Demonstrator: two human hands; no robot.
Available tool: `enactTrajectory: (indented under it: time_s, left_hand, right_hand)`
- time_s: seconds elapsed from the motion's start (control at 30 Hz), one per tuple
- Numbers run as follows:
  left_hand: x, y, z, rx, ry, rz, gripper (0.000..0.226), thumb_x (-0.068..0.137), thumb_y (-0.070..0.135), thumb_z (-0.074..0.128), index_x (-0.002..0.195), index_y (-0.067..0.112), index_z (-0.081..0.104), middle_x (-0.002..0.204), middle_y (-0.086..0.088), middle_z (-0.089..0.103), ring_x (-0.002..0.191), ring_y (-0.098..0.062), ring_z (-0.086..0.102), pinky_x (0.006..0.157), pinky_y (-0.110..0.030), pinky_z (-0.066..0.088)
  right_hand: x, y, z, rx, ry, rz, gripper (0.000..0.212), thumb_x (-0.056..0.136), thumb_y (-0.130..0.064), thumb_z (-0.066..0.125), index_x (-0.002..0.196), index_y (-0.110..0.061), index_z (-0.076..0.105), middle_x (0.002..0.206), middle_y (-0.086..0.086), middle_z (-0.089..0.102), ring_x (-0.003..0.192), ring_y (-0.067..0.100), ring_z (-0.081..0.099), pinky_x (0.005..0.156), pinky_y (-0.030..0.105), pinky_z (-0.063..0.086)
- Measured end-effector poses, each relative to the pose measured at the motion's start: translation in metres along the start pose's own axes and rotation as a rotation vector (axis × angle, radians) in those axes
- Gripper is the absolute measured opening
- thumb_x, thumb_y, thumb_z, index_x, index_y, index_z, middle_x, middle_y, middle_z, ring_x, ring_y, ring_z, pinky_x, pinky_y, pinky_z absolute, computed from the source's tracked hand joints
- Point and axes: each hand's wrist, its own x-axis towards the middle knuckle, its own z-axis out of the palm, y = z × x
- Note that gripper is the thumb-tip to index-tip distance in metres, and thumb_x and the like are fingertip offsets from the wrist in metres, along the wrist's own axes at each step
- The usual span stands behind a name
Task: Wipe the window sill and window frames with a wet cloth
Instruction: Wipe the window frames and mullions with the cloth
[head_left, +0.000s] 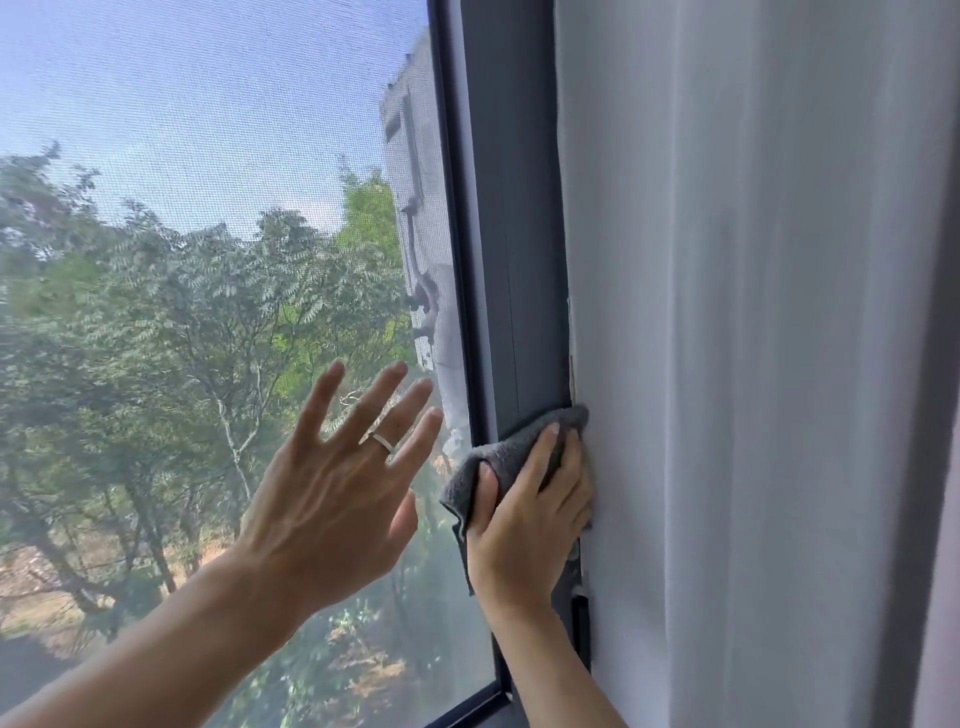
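Observation:
The dark grey vertical window frame (514, 234) runs down the right side of the pane. My right hand (524, 512) presses a grey cloth (511, 449) flat against this frame at mid height, fingers spread over the cloth. My left hand (337, 483), wearing a ring, is raised with fingers spread and straight in front of the mesh-covered pane (208, 208); whether it touches the pane cannot be told. The sill is barely visible at the bottom edge (467, 714).
A white curtain (753, 364) hangs right beside the frame, its edge touching my right hand. A dark handle or latch (582, 629) sits on the frame below my hand. Trees and a building show outside.

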Motion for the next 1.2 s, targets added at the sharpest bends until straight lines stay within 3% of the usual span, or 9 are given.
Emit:
enactTrajectory:
  time_s: [0.07,0.23,0.4,0.6,0.77,0.93,1.2]
  left_hand:
    - [0.002,-0.005,-0.003,0.007,-0.011,-0.003,0.067,0.076,0.043,0.058,0.133,0.009,0.058,0.146,-0.015,0.046,0.14,-0.033,0.037,0.118,-0.059,0.005]
    - [0.022,-0.024,-0.011,0.045,0.001,0.039,0.068,0.077,0.044,0.056,0.136,0.01,0.055,0.147,-0.015,0.046,0.14,-0.033,0.037,0.118,-0.061,0.005]
    - [0.042,-0.039,-0.023,0.072,0.031,0.021,0.069,0.078,0.045,0.053,0.137,0.009,0.054,0.146,-0.015,0.047,0.14,-0.034,0.038,0.118,-0.061,0.004]
    - [0.065,-0.051,-0.033,0.117,0.037,0.038,0.067,0.081,0.047,0.05,0.136,0.01,0.055,0.146,-0.016,0.047,0.141,-0.034,0.037,0.117,-0.062,0.008]
    - [0.075,-0.056,-0.038,0.146,0.036,0.072,0.065,0.082,0.047,0.049,0.132,0.008,0.059,0.141,-0.018,0.052,0.137,-0.035,0.042,0.116,-0.063,0.013]
    - [0.094,-0.078,-0.056,0.161,0.099,0.022,0.068,0.084,0.049,0.035,0.132,0.007,0.058,0.14,-0.019,0.053,0.135,-0.035,0.044,0.117,-0.062,0.012]
    - [0.1,-0.094,-0.065,0.205,0.105,0.011,0.068,0.081,0.051,0.048,0.135,0.011,0.057,0.142,-0.017,0.051,0.137,-0.034,0.042,0.114,-0.064,0.016]
  right_hand:
    - [-0.003,-0.001,-0.001,-0.023,-0.026,0.006,0.067,0.103,-0.047,0.022,0.144,0.004,0.036,0.142,0.029,0.041,0.124,0.045,0.043,0.101,0.053,0.033]
    - [0.072,-0.044,-0.004,-0.022,0.087,-0.056,0.069,0.104,-0.049,0.019,0.143,0.003,0.04,0.142,0.028,0.043,0.125,0.042,0.043,0.103,0.05,0.032]
    - [0.035,-0.024,-0.004,-0.036,0.037,-0.011,0.066,0.104,-0.047,0.024,0.141,0.004,0.043,0.139,0.028,0.045,0.122,0.045,0.047,0.1,0.052,0.035]
    - [0.103,-0.062,-0.009,-0.057,0.128,-0.08,0.067,0.103,-0.048,0.019,0.141,0.002,0.043,0.139,0.027,0.045,0.122,0.042,0.045,0.1,0.051,0.036]
    - [0.078,-0.055,-0.011,-0.052,0.086,-0.013,0.066,0.103,-0.048,0.021,0.142,0.001,0.044,0.139,0.026,0.046,0.121,0.042,0.047,0.1,0.049,0.034]
    - [0.135,-0.087,-0.018,-0.064,0.133,-0.081,0.066,0.102,-0.047,0.025,0.141,0.003,0.043,0.135,0.028,0.048,0.12,0.043,0.048,0.098,0.053,0.042]
    - [0.124,-0.08,-0.021,-0.067,0.083,-0.082,0.068,0.103,-0.048,0.017,0.14,0.003,0.045,0.136,0.029,0.048,0.117,0.044,0.05,0.094,0.054,0.044]
